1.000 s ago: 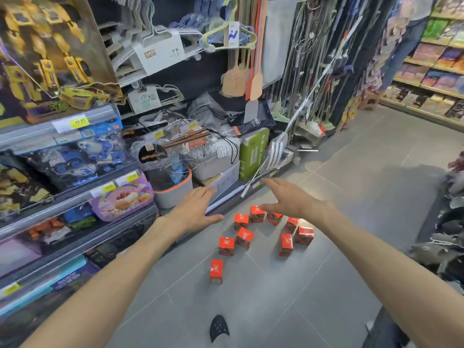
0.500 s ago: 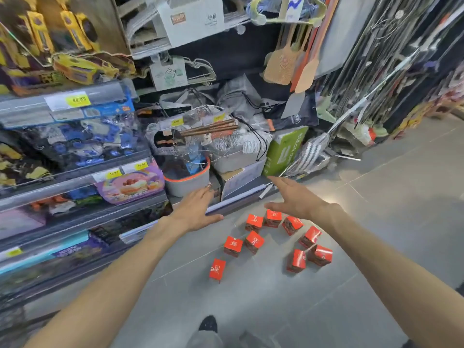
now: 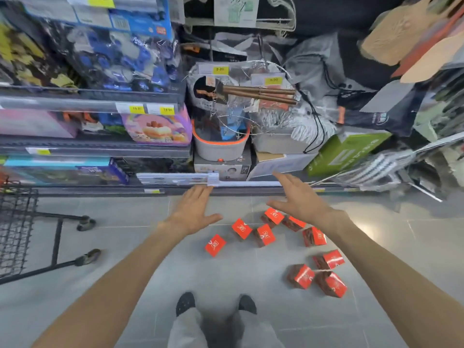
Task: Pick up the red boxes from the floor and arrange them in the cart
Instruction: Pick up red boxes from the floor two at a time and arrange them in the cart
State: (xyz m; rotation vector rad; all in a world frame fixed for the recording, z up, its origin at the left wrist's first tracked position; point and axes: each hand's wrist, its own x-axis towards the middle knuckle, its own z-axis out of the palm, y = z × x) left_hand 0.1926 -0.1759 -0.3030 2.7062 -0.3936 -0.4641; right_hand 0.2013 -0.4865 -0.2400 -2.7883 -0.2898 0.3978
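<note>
Reach step, nothing grasped: left hand (image 3: 193, 212) and right hand (image 3: 298, 199) spread open, empty, above red boxes (image 3: 265, 234) scattered on floor (image 3: 140, 270) right of cart (image 3: 17, 229). Next: lower and grip a box

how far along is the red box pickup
Nothing looks done yet: nine red boxes lie scattered on the floor. In hand: nothing; the left hand and right hand hover open above them. Left: every box goes into the cart, only partly in view.

Grey tiled floor (image 3: 125, 285), crowded shop shelves (image 3: 95, 146), light glare
</note>
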